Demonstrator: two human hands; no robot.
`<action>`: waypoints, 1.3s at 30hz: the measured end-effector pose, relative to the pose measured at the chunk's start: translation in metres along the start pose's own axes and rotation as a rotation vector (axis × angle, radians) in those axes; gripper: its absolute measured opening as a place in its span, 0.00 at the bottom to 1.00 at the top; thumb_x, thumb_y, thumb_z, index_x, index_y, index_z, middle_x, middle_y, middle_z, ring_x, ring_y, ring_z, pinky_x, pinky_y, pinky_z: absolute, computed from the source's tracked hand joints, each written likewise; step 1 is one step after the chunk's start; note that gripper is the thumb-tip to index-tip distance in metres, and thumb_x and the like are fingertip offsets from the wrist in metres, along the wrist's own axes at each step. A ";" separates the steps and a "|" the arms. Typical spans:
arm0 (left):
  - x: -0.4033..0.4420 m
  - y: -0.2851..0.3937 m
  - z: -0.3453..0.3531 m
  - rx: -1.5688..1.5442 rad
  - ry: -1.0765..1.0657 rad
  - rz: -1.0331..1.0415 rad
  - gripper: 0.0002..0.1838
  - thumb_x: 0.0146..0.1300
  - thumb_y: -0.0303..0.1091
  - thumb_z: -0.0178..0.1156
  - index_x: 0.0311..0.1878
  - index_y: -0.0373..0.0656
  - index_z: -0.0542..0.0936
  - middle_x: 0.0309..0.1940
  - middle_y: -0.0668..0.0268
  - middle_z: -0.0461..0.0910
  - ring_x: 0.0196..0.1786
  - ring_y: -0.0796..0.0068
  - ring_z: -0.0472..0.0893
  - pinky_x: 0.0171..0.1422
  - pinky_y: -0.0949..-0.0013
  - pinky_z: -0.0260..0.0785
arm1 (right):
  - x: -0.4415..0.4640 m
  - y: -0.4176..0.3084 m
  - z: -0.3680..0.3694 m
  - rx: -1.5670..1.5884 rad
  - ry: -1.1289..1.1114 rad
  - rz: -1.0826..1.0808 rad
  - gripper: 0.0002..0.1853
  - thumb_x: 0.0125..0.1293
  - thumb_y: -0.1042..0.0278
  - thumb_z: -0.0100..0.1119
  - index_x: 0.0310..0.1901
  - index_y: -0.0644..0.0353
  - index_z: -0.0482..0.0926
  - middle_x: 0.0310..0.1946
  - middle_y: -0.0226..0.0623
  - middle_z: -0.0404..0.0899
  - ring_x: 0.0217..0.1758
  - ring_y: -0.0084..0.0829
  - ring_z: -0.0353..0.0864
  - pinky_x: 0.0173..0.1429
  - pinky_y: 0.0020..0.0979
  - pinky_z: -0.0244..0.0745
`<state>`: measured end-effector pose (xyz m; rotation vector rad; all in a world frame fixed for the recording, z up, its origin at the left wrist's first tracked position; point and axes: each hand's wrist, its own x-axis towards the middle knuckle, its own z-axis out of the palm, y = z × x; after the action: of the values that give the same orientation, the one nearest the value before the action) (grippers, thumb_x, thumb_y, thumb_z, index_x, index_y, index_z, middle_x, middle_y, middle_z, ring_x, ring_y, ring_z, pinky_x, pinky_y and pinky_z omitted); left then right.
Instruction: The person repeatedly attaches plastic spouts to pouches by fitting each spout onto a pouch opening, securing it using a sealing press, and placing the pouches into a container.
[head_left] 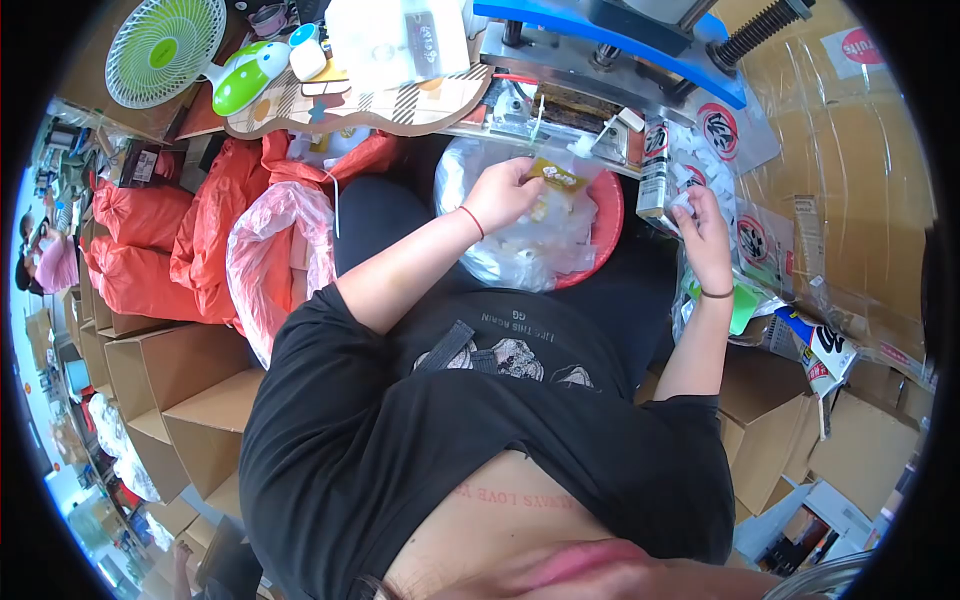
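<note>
My left hand (508, 197) is closed, pinching a small olive-gold printed packet (557, 175) between thumb and fingers. The packet is over a red basin (608, 225) lined with a clear plastic bag (520, 262), which has similar small packets inside. On the right, my right hand (706, 240) has its fingers curled together beside a heap of small white pieces (700, 160) in a clear bag. What those fingers hold, if anything, is too small to make out. A printed box (654, 180) stands just left of the heap.
A press with a blue plate (600, 30) stands at the bench's far edge. On the patterned board (400, 115) are a green-and-white fan (165, 50) and a plastic bag (395, 40). Red bags (140, 210) and cardboard boxes (200, 370) flank me on the left; a large carton (840, 150) stands right.
</note>
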<state>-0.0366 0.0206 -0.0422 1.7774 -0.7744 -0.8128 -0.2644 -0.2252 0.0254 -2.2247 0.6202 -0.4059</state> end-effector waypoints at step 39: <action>0.008 -0.013 0.022 -0.999 -0.292 -0.282 0.11 0.73 0.29 0.55 0.54 0.37 0.78 0.49 0.60 0.83 0.46 0.67 0.85 0.52 0.65 0.80 | 0.047 -0.080 0.129 -0.592 0.369 -0.421 0.09 0.62 0.63 0.65 0.43 0.52 0.82 0.34 0.33 0.82 0.34 0.39 0.83 0.36 0.36 0.78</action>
<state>-0.0481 0.0066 -0.0617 0.8729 -0.1913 -1.3635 -0.1407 -0.1277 0.0063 -2.8889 0.4945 -0.9647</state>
